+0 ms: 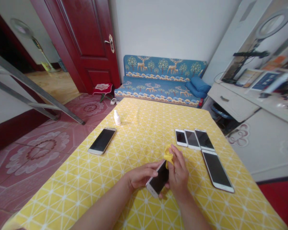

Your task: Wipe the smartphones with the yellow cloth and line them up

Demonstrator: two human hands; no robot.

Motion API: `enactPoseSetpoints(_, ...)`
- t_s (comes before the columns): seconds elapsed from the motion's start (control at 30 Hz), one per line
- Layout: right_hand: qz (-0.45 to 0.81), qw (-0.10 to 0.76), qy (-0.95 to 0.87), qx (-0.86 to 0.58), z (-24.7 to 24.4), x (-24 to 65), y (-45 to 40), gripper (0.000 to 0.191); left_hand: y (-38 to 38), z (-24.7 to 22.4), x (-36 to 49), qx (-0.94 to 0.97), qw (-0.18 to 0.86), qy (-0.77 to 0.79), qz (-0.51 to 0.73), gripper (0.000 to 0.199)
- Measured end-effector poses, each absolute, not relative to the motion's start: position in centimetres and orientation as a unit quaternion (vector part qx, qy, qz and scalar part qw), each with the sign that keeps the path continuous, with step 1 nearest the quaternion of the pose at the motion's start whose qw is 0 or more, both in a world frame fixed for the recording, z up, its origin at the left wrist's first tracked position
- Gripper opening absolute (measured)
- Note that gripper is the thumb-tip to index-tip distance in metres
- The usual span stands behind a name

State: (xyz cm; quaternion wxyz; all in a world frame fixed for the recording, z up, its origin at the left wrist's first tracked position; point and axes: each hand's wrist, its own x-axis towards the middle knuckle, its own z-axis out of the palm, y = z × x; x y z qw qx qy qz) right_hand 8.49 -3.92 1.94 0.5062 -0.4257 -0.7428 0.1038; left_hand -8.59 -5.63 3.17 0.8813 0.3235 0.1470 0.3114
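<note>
A white-framed phone with a dark screen is tilted in my left hand, whose thumb lies over its left edge. My right hand pinches a yellow cloth against the phone's upper end. To the right lie three phones in a row, a small one, another and a larger one. Below them is a big white-framed phone. A further phone lies alone at the left, with a small white bottle standing beyond it.
The table has a yellow patterned cloth. Past its far edge stands a blue sofa with deer prints. A red stool is near the door. At the right is a white cabinet; metal ladder legs are at the left.
</note>
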Motion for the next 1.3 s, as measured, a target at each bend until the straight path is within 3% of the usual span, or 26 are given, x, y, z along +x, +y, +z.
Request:
enactPoseSetpoints(0.33, 0.143, 0.495, -0.752, -0.411, 1.6, 8.2, -4.0, 0.045, -5.5, 2.9, -8.6, 0.278, 0.878, 0.153, 0.359, 0.055)
enactPoseSetpoints(0.57, 0.132, 0.39, -0.875, -0.253, 1.6, 6.6, -6.1, 0.047, -4.5, 1.6, -8.8, 0.147, 0.827, 0.18, 0.512, 0.029)
enactPoseSetpoints(0.67, 0.117, 0.367, -0.895, -0.224, 1.7, 6.2, -6.4, 0.049, -4.1, 1.8, -9.4, 0.106, 0.838, 0.175, 0.506, 0.033)
enactPoseSetpoints(0.8, 0.091, 0.406, -0.864, -0.284, 1.1, 6.6, -5.7, 0.051, -3.7, 1.5, -10.0, 0.072, 0.843, 0.15, 0.511, 0.044)
enactPoseSetpoints(1.0, 0.112, 0.453, -0.814, -0.346, 0.5, 7.6, -5.1, 0.048, -3.5, 0.9, -9.7, 0.165, 0.794, 0.163, 0.562, 0.04)
enactPoseSetpoints(1.3, 0.183, 0.53, -0.716, -0.415, 1.1, 7.9, -4.9, 0.045, -4.3, 1.5, -8.6, 0.309, 0.781, 0.245, 0.484, 0.049)
